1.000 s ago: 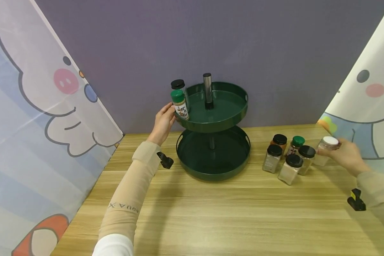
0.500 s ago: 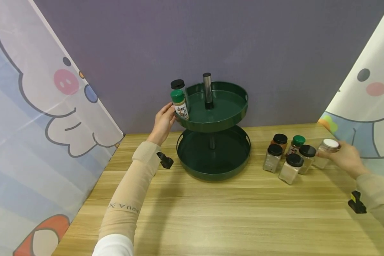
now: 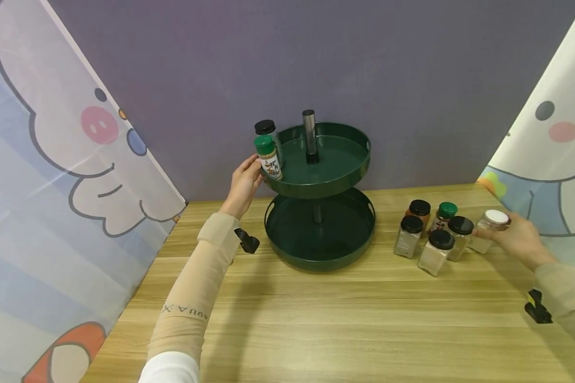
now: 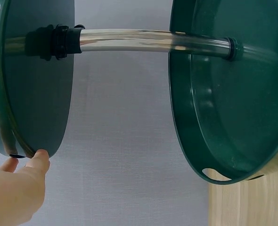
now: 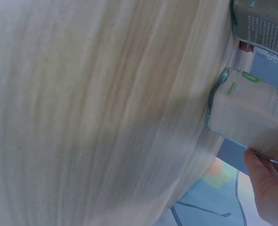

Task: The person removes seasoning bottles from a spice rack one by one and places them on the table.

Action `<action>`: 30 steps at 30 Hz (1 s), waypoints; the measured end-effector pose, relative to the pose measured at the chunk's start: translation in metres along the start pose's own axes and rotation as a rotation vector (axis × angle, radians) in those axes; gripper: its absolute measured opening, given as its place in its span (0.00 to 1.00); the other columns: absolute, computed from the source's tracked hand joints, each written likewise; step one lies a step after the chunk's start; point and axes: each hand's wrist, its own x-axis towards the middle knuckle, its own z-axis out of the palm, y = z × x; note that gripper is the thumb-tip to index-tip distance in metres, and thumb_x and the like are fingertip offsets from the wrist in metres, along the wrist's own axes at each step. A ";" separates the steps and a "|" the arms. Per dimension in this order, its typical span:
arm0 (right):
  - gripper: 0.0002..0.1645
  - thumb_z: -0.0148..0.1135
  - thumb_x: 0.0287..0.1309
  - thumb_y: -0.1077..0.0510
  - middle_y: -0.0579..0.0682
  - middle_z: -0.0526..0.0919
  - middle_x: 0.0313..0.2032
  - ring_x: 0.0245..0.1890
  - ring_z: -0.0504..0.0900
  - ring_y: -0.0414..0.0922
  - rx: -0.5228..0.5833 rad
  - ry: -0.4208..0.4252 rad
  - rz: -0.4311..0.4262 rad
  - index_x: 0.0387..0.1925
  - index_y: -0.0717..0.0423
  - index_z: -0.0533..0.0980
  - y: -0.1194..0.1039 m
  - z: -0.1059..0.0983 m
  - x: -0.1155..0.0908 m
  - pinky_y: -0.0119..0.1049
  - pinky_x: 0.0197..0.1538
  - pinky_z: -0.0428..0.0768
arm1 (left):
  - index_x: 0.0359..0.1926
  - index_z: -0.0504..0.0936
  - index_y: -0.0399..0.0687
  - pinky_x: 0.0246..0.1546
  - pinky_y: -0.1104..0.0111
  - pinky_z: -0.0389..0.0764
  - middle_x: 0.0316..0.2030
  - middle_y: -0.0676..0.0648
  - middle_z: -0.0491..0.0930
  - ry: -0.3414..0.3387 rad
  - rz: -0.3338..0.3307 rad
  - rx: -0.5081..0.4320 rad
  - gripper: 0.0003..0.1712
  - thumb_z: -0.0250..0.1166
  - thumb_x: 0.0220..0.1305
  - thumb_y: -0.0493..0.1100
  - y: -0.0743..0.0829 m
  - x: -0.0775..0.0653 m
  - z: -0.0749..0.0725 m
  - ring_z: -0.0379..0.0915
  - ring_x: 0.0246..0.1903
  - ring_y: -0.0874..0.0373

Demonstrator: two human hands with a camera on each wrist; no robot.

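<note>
In the head view my left hand (image 3: 243, 186) is at the left rim of a dark green two-tier rack's upper tray (image 3: 326, 175). The left wrist view shows the thumb (image 4: 41, 156) on that tray's underside edge and a finger beside the rim. Just inside the rim stand a green-capped spice bottle (image 3: 270, 162) and a black-capped jar (image 3: 266, 126). Far right, my right hand (image 3: 519, 239) holds a white-lidded clear spice jar (image 3: 482, 242) between thumb and fingers; in the right wrist view the thumb touches a glass jar (image 5: 252, 113). Whether its base touches the table is unclear.
Left of the white-lidded jar stand several spice jars, among them a pale one (image 3: 432, 259), a grey one (image 3: 406, 243) and a green-capped one (image 3: 445, 211). The rack's lower tray (image 3: 320, 263) sits on the wooden table (image 3: 335, 324). A grey wall (image 3: 220, 80) rises behind.
The white-lidded jar and my right hand have shifted very slightly. My left hand keeps its place at the upper tray's rim.
</note>
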 end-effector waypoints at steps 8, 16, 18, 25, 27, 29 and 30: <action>0.44 0.60 0.55 0.42 0.80 0.68 0.46 0.43 0.68 0.73 0.045 -0.045 -0.012 0.53 0.78 0.59 0.004 0.001 0.000 0.59 0.38 0.70 | 0.70 0.52 0.46 0.67 0.66 0.56 0.68 0.45 0.55 0.003 0.014 0.006 0.31 0.48 0.70 0.44 -0.002 0.001 0.001 0.52 0.67 0.57; 0.44 0.55 0.59 0.41 0.80 0.65 0.49 0.46 0.65 0.74 0.064 -0.093 -0.002 0.55 0.78 0.57 -0.003 -0.001 0.000 0.60 0.40 0.70 | 0.69 0.54 0.46 0.66 0.67 0.58 0.67 0.46 0.56 0.020 0.022 0.000 0.30 0.49 0.69 0.44 0.001 0.000 0.000 0.53 0.67 0.57; 0.44 0.55 0.59 0.42 0.80 0.64 0.50 0.47 0.65 0.73 0.070 -0.087 -0.009 0.57 0.77 0.57 -0.007 -0.003 0.001 0.51 0.38 0.73 | 0.69 0.54 0.46 0.66 0.67 0.58 0.67 0.46 0.57 0.025 0.021 -0.001 0.30 0.49 0.69 0.44 0.001 0.000 0.000 0.53 0.67 0.57; 0.54 0.55 0.59 0.43 0.80 0.53 0.60 0.56 0.57 0.74 0.123 -0.028 -0.003 0.66 0.76 0.39 -0.027 -0.018 0.004 0.55 0.51 0.69 | 0.68 0.56 0.45 0.65 0.68 0.60 0.66 0.46 0.58 0.042 0.024 -0.005 0.29 0.50 0.69 0.44 0.003 -0.001 0.000 0.54 0.66 0.57; 0.54 0.54 0.59 0.42 0.78 0.51 0.62 0.59 0.52 0.75 0.131 0.000 -0.007 0.67 0.73 0.39 -0.036 -0.023 0.004 0.67 0.55 0.56 | 0.68 0.56 0.45 0.64 0.69 0.60 0.66 0.45 0.58 0.047 0.022 -0.004 0.29 0.50 0.69 0.45 0.003 -0.001 0.001 0.55 0.66 0.57; 0.52 0.53 0.60 0.40 0.75 0.52 0.63 0.59 0.52 0.75 0.112 0.035 -0.025 0.68 0.71 0.42 -0.047 -0.026 0.005 0.68 0.55 0.54 | 0.68 0.57 0.44 0.64 0.69 0.61 0.66 0.45 0.58 0.051 0.019 -0.006 0.28 0.49 0.70 0.45 0.004 -0.002 0.002 0.55 0.66 0.57; 0.51 0.52 0.60 0.40 0.74 0.52 0.64 0.59 0.52 0.75 0.113 0.047 -0.035 0.68 0.70 0.43 -0.053 -0.027 0.005 0.68 0.55 0.54 | 0.68 0.57 0.44 0.64 0.69 0.61 0.66 0.45 0.59 0.057 0.016 -0.005 0.28 0.48 0.70 0.45 0.003 -0.003 0.002 0.56 0.66 0.57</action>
